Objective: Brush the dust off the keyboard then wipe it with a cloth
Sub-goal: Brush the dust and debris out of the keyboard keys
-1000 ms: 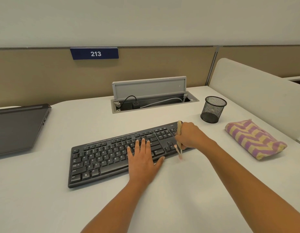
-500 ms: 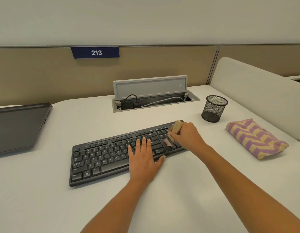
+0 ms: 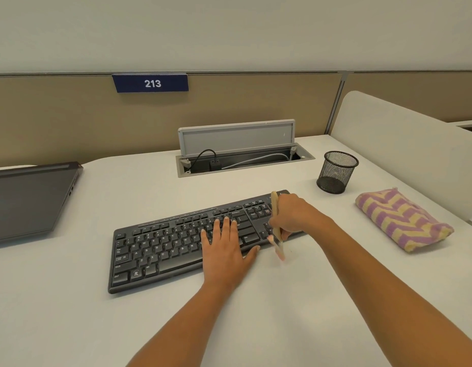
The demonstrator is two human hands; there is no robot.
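Note:
A black keyboard [image 3: 160, 250] lies slanted on the white desk [image 3: 309, 300]. My left hand [image 3: 225, 254] rests flat on its right-centre keys, fingers straight. My right hand [image 3: 291, 217] grips a small wooden-handled brush [image 3: 276, 226] over the keyboard's right end; the handle points away and the pale bristles hang past the keyboard's front edge. A folded purple-and-yellow zigzag cloth [image 3: 401, 219] lies on the desk to the right, apart from both hands.
A black mesh pen cup [image 3: 335, 172] stands behind the cloth. An open cable tray [image 3: 242, 160] with cords sits at the back. A closed dark laptop [image 3: 28, 200] lies far left. A white divider panel [image 3: 404, 154] bounds the right side.
The brush swept from the numpad keys toward me; its bristles now hang off the keyboard's front edge. My left hand stayed put on the keys.

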